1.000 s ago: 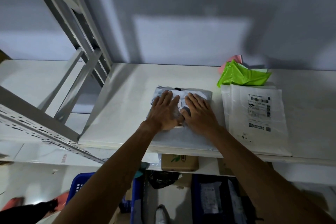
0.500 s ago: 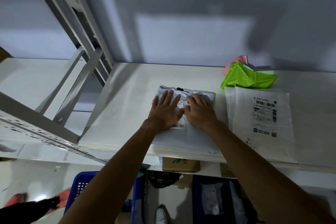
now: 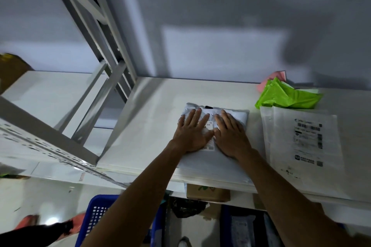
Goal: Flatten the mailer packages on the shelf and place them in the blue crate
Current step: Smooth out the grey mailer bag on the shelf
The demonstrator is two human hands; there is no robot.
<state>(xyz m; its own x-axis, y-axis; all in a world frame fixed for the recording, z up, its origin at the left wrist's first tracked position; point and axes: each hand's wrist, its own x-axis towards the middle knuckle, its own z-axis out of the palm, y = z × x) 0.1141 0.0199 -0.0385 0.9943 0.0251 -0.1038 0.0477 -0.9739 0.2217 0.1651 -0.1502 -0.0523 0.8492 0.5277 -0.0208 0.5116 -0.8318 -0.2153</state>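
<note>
A grey-white mailer package (image 3: 216, 164) lies on the white shelf (image 3: 144, 126) near its front edge. My left hand (image 3: 191, 131) and my right hand (image 3: 230, 136) press flat on top of it, side by side, fingers spread and pointing away from me. A label on the mailer shows between the hands. To the right lies a flat white mailer (image 3: 303, 142) with barcodes. Behind it sit a crumpled green mailer (image 3: 285, 98) and a pink one (image 3: 275, 77). A blue crate (image 3: 96, 218) stands below the shelf at lower left, partly hidden by my left forearm.
Grey metal shelf uprights (image 3: 104, 50) rise at the left. A cardboard box (image 3: 207, 192) sits on the level under the shelf. Another dark blue bin (image 3: 249, 226) holding mailers is at lower right. A black bag (image 3: 186, 206) lies between the crates.
Both hands stay pressed on the grey-white mailer, sliding slightly forward over it. The view has shifted a little, so the shelf things sit further right.
</note>
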